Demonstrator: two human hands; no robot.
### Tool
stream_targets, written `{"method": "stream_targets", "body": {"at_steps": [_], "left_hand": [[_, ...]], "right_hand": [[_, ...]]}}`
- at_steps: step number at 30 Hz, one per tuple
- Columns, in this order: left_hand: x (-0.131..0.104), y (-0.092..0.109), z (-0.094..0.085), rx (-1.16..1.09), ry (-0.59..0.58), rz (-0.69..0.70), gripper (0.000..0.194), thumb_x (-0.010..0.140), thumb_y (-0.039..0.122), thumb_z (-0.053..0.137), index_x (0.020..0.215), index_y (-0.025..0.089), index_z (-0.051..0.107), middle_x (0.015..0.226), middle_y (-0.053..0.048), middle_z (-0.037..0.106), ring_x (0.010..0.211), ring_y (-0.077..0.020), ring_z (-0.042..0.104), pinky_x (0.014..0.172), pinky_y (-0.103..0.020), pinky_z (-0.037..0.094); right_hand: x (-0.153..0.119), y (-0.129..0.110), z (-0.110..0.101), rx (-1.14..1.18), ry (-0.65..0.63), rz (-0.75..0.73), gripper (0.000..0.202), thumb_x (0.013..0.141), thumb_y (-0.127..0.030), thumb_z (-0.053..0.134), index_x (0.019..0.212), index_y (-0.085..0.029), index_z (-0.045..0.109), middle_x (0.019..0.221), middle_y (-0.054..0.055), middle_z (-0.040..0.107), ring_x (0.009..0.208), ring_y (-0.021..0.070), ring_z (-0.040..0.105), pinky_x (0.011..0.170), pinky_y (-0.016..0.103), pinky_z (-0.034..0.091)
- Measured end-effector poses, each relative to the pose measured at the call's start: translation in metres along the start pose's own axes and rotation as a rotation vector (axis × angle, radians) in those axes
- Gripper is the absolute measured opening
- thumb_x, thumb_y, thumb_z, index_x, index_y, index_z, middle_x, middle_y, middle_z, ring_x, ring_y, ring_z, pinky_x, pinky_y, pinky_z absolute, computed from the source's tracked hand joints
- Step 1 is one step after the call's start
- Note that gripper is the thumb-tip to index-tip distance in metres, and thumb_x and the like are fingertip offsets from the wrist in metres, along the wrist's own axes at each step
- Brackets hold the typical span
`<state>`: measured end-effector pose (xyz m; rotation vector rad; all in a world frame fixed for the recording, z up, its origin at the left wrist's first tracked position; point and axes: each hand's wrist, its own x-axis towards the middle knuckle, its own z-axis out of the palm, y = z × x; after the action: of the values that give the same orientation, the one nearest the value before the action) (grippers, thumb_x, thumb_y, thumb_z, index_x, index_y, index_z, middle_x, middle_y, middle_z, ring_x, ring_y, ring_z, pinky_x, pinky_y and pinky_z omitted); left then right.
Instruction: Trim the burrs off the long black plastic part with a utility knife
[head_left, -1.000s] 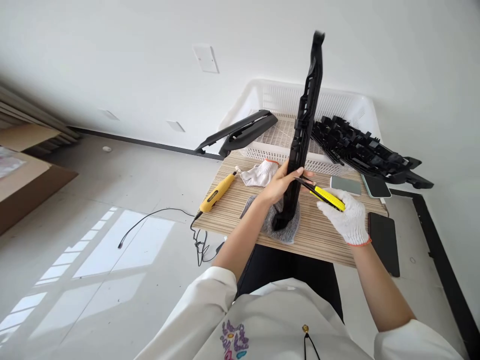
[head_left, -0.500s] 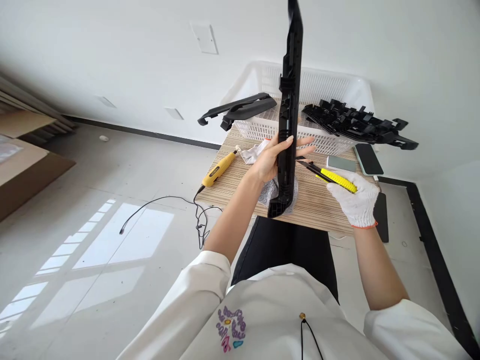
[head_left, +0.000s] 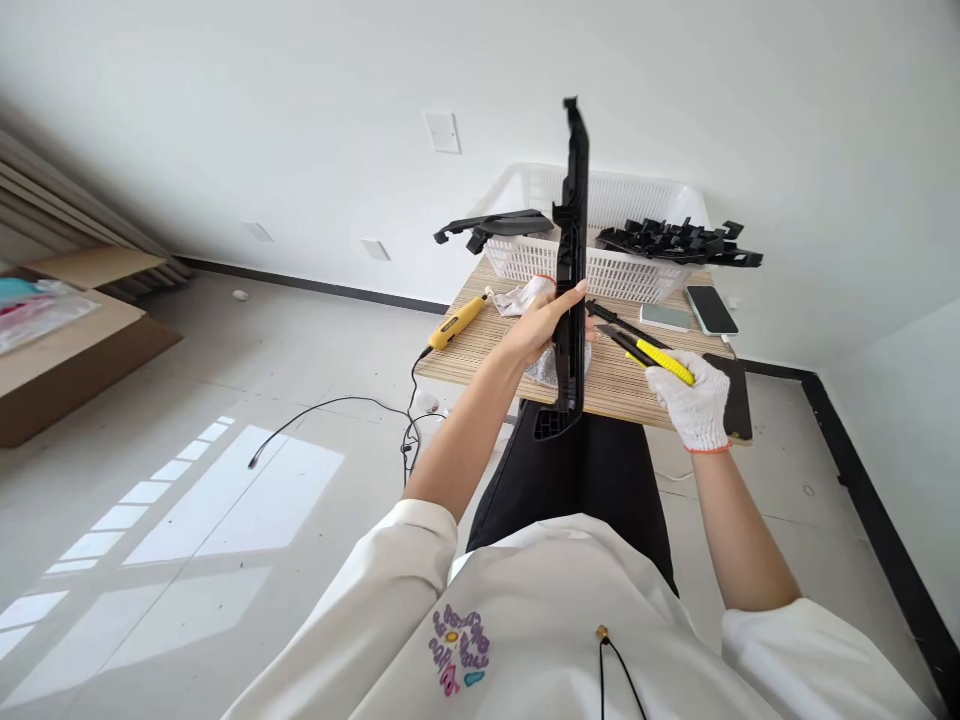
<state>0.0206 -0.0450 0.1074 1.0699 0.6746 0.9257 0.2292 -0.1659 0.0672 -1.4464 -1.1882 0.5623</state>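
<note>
Currently, a long, slim black strip, latticed at its lower end, is held upright near the wood-grained tabletop's near edge, clasped by the bare left hand's grip. A yellow-handled tool is enclosed by the right hand's knit-gloved grip. At twelve o'clock, a perforated white basket is partly blocked by the strip; at two, jagged black parts are seen.

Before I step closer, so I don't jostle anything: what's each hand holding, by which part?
The bare left hand grips the long black part around its lower half; the gloved right hand holds the yellow-handled tool by its handle.
</note>
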Motion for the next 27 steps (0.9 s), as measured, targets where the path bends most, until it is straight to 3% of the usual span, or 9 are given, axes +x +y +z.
{"method": "stream_targets", "body": {"at_steps": [3,6,12,18,23,27], "left_hand": [[-0.006,-0.009,0.006,-0.059,0.109,0.018,0.046,0.080,0.061,0.072,0.074,0.017,0.060,0.064,-0.006,0.064,0.077,-0.0282,0.075,0.064,-0.039,0.062],[-0.011,-0.018,0.014,-0.118,0.206,0.079,0.048,0.081,0.064,0.068,0.075,0.018,0.057,0.059,-0.003,0.060,0.071,-0.0253,0.073,0.062,-0.036,0.061],[-0.012,-0.017,0.029,-0.106,0.259,0.230,0.037,0.082,0.052,0.072,0.078,0.020,0.055,0.057,0.003,0.058,0.061,-0.0171,0.070,0.059,-0.027,0.059],[-0.004,-0.021,0.041,-0.238,0.348,0.336,0.040,0.075,0.049,0.079,0.075,0.020,0.051,0.059,0.004,0.060,0.056,-0.0131,0.067,0.059,-0.024,0.055],[-0.005,-0.038,0.049,-0.249,0.299,0.372,0.027,0.084,0.043,0.071,0.081,0.020,0.058,0.063,0.003,0.064,0.065,-0.0123,0.069,0.065,-0.022,0.054],[-0.009,-0.048,0.047,-0.176,0.235,0.387,0.021,0.083,0.038,0.072,0.088,0.019,0.063,0.074,0.001,0.070,0.072,-0.0127,0.069,0.071,-0.023,0.054]], "right_hand": [[-0.010,-0.013,0.012,0.298,0.096,0.126,0.020,0.070,-0.033,0.074,0.084,-0.019,0.069,0.050,-0.007,0.054,0.039,0.0077,0.043,0.036,0.021,0.034],[-0.031,-0.023,0.030,0.451,0.017,0.212,0.025,0.066,-0.031,0.076,0.087,-0.020,0.069,0.055,-0.006,0.056,0.041,0.0068,0.043,0.035,0.020,0.031],[-0.066,-0.019,0.051,0.499,-0.032,0.384,0.040,0.058,-0.034,0.083,0.087,-0.023,0.059,0.056,-0.010,0.054,0.041,0.0063,0.046,0.035,0.017,0.032],[-0.070,-0.025,0.067,0.495,-0.046,0.438,0.036,0.066,-0.036,0.077,0.084,-0.024,0.048,0.053,-0.011,0.052,0.037,0.0053,0.046,0.032,0.014,0.027],[-0.065,-0.025,0.084,0.518,0.067,0.513,0.033,0.070,-0.037,0.074,0.082,-0.025,0.047,0.053,-0.012,0.049,0.031,0.0044,0.039,0.027,0.016,0.024],[-0.062,-0.022,0.090,0.532,0.100,0.486,0.033,0.070,-0.036,0.076,0.080,-0.024,0.047,0.054,-0.011,0.049,0.031,0.0042,0.039,0.027,0.017,0.026]]}}
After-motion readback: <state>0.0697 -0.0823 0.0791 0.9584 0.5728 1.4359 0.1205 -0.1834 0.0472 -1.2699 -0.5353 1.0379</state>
